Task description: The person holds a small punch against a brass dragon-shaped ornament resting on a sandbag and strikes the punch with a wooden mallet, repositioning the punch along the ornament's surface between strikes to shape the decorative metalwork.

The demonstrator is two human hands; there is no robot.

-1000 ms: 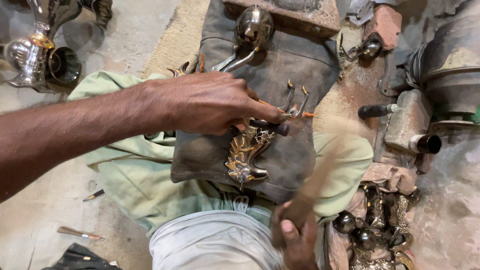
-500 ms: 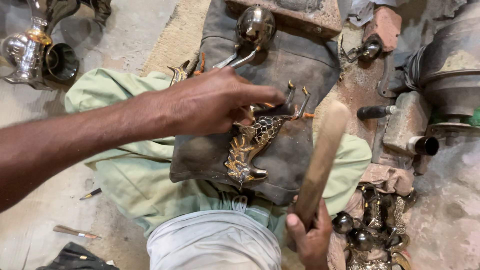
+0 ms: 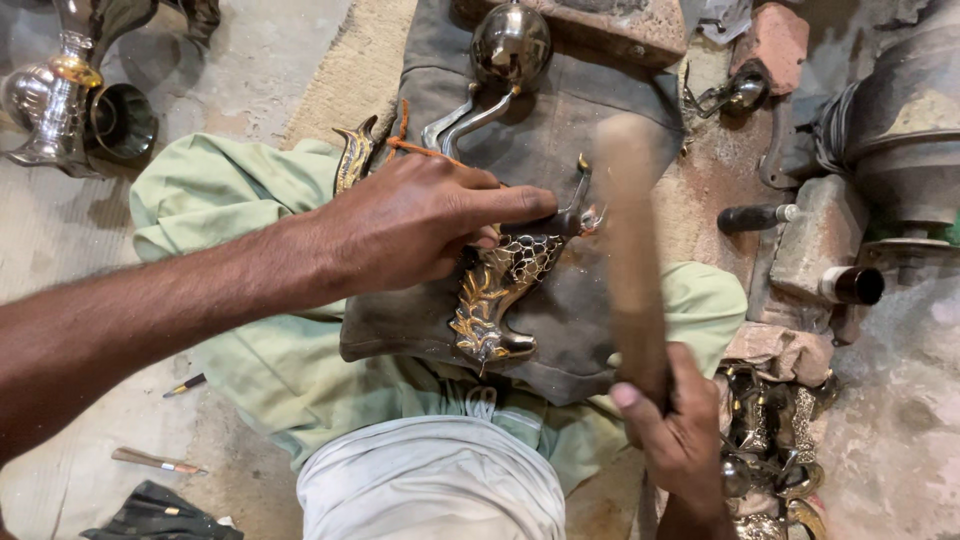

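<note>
Silver vases (image 3: 55, 95) stand top left; a brick (image 3: 775, 40) top right.

floor (image 3: 250, 60) | dark pad (image 3: 560, 130) | silver vases (image 3: 60, 90) | small tools (image 3: 160, 462)

My left hand (image 3: 420, 225) covered the brass piece (image 3: 495, 290); the raised mallet (image 3: 630, 250) blocked its right; bare pad (image 3: 400, 330) lay below.

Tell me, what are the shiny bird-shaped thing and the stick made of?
The bird-shaped piece under the left hand looks like polished metal, gold and silver toned, with engraved scales and bright glints. The stick in the right hand looks like plain, matte, pale brown wood, though it is blurred.
</note>
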